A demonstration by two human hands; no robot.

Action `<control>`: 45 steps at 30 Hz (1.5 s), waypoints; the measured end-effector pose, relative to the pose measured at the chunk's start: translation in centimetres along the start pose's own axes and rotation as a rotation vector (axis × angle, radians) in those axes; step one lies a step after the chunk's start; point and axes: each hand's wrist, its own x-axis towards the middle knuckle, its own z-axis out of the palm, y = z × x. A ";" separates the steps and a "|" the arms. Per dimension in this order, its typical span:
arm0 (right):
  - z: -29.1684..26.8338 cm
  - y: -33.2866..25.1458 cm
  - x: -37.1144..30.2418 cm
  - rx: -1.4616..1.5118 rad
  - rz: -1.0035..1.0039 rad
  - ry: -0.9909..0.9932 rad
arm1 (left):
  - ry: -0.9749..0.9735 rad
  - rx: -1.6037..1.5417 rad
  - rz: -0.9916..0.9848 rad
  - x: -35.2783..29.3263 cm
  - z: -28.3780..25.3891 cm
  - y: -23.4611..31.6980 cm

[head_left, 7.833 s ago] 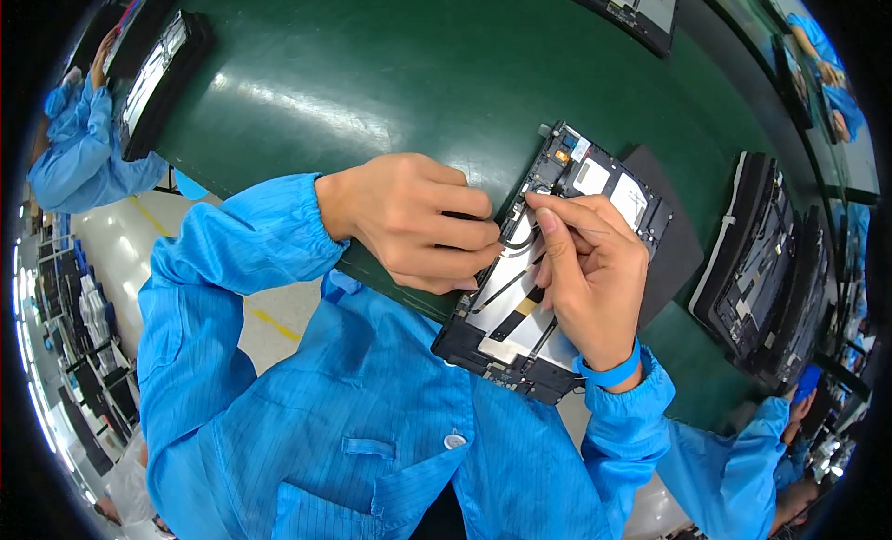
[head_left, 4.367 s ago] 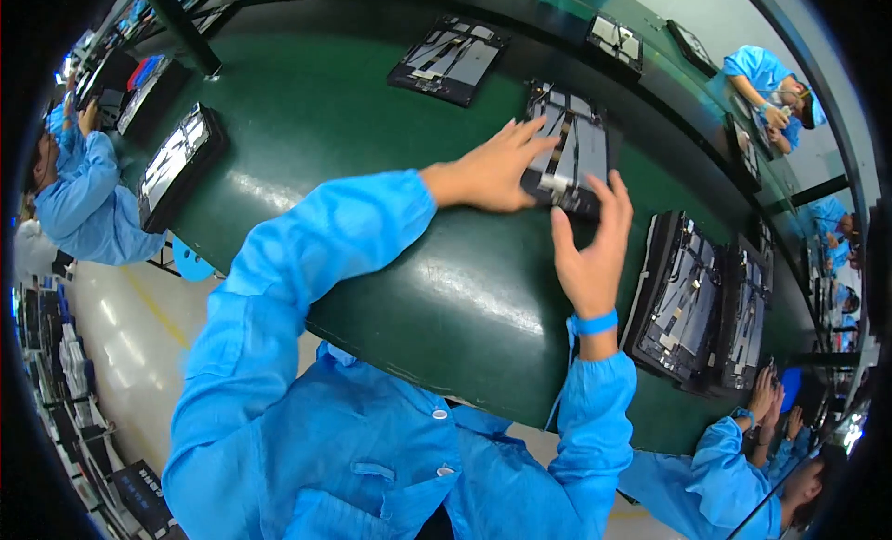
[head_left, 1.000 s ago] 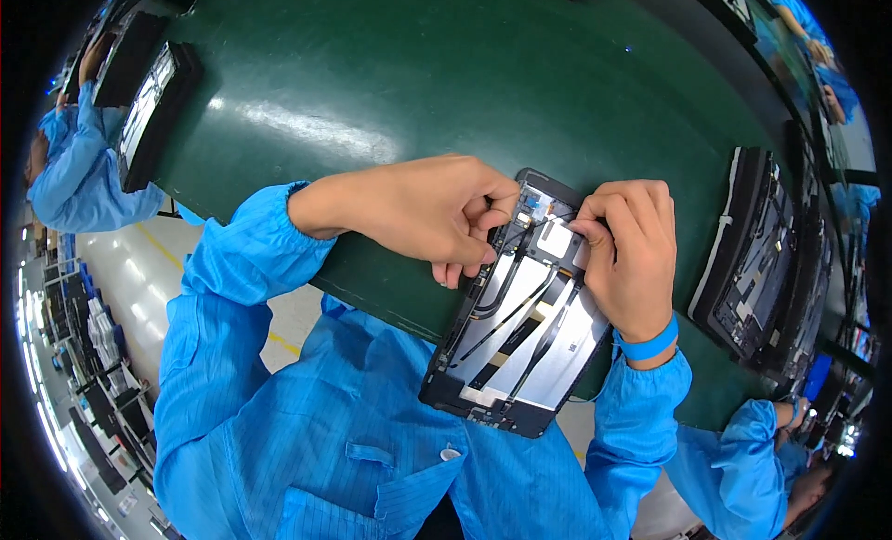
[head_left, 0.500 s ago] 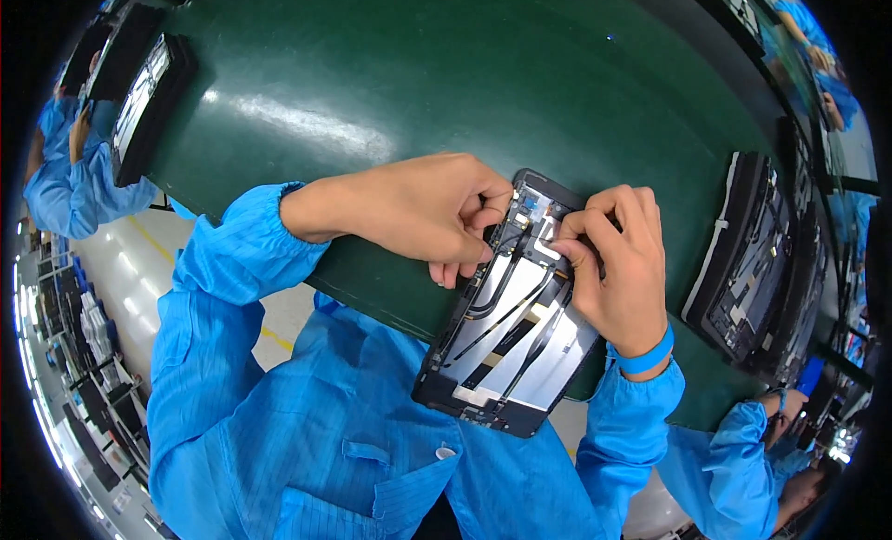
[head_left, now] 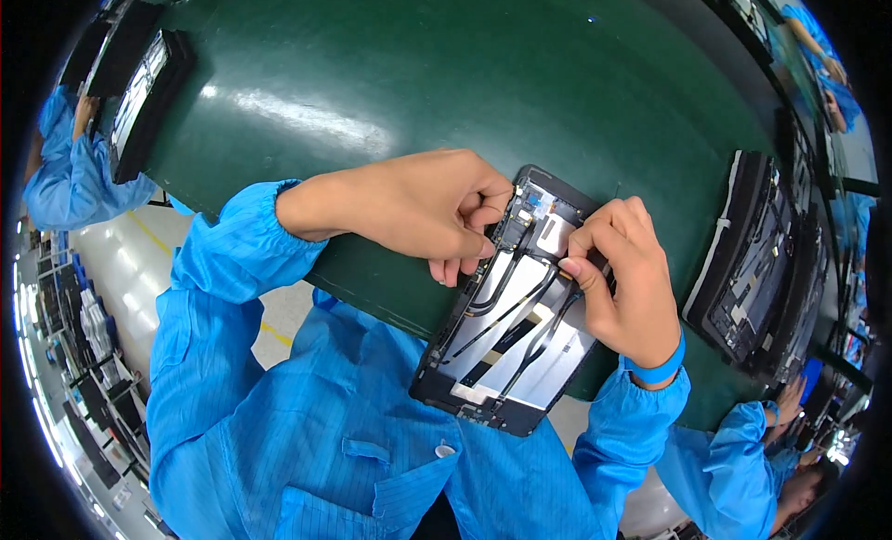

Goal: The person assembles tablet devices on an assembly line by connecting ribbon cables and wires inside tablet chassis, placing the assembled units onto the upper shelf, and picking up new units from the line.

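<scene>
An opened tablet [head_left: 567,340] with a black frame and silver inner plates lies tilted near the table's front edge, its lower end overhanging my lap. My left hand [head_left: 432,210] is closed on its upper left side, fingers curled and thumb at the edge. My right hand [head_left: 621,275], wearing a blue wrist strap [head_left: 656,361], pinches over the tablet's upper right part. Thin black flex cables [head_left: 534,294] run across the plates, one ending at the right thumb tip. The fingers partly hide that end.
The green table [head_left: 390,66] spreads beyond the tablet. To the right stand opened tablets in black foam [head_left: 743,261]; another dark foam piece with a bright panel [head_left: 144,103] is at far left. Co-workers in blue sleeves [head_left: 725,456] sit on both sides.
My right hand has shifted slightly right and down across the tablet, and the upper cable ends have moved with it. The white strip by its fingertips no longer shows. My left hand stays put.
</scene>
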 end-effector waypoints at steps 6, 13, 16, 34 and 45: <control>-0.3 -0.5 -0.1 -0.079 -0.012 -0.053 | 0.069 -0.023 0.097 -0.4 1.1 -0.8; 0.2 -0.8 -0.2 -0.095 -0.010 -0.009 | 0.455 0.556 0.680 -1.8 3.8 -3.9; -0.1 -0.9 -0.3 -0.074 -0.032 -0.052 | 0.568 0.659 0.816 -1.4 4.3 -5.0; -0.3 -1.5 -0.8 0.007 -0.044 0.012 | 0.662 1.139 0.780 -1.8 7.4 -4.5; -2.8 -1.1 -3.5 0.033 0.185 -0.042 | 0.785 1.032 0.677 -0.7 8.9 -2.2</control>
